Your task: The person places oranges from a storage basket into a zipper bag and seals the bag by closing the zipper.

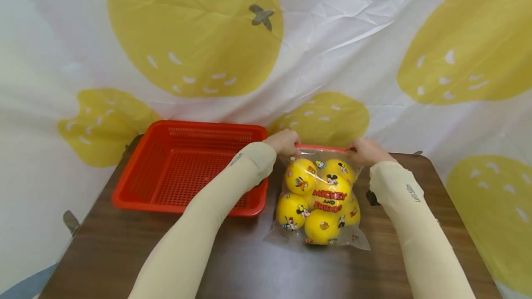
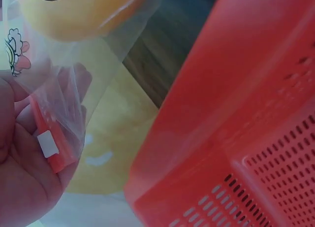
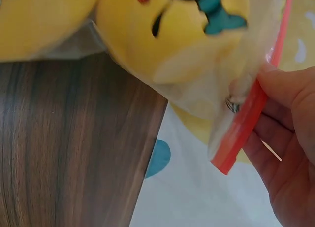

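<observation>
A clear zip bag (image 1: pixel 360 242) printed with cartoon figures and red "Mickey and Friends" lettering is on the table, its red zip strip (image 1: pixel 323 148) at the far end. Several yellow balls (image 1: pixel 322 228) fill it. My left hand (image 1: pixel 284 142) grips the strip's left end; in the left wrist view a white slider (image 2: pixel 48 144) lies on the strip against the palm. At the other end, my right hand (image 1: pixel 369 151) pinches the strip between thumb and fingers, and a short piece of red strip (image 3: pixel 227 158) sticks out past them.
A red slotted plastic basket (image 1: pixel 189 208) stands on the left of the dark wooden table (image 1: pixel 266 262), close beside the bag, with my left forearm crossing over its right side. Behind the table hangs a white cloth (image 1: pixel 332 36) with large yellow fruit prints.
</observation>
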A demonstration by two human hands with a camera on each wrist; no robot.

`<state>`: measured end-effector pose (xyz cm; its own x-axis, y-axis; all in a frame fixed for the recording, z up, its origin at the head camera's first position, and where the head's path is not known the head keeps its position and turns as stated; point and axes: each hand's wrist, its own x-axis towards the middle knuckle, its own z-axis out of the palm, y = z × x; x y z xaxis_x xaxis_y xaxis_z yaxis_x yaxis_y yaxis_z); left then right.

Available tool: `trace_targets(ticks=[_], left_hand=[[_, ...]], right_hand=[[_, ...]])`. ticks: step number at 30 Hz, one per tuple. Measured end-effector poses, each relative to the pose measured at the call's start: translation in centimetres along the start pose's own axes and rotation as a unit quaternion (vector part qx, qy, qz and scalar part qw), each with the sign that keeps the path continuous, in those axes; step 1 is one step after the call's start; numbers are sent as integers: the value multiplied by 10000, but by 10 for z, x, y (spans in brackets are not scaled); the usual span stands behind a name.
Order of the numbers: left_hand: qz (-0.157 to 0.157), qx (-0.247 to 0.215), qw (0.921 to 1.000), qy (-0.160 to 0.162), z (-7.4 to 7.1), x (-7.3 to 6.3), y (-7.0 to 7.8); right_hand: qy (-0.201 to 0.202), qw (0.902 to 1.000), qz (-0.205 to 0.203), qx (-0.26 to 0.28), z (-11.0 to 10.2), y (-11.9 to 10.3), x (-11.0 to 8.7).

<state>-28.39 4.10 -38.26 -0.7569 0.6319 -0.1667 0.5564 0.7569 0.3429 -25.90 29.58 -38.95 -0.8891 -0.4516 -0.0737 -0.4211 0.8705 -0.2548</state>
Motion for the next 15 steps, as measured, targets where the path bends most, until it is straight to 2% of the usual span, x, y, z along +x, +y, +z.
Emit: trace_targets(ticks=[4,8,12,15], left_hand=[[-263,-80,9995,137,-1,1,-2],[-333,-199,9992,77,0,4,-4],[-282,-404,9988,39,-1,4,-4],[-94,-427,9987,270,-9,-6,-6]], right_hand=[[30,9993,260,262,0,-7,4],[125,9989,360,276,1,-8,5],[153,9977,506,428,3,-3,4],[50,9944,790,703,-4,-5,-4]])
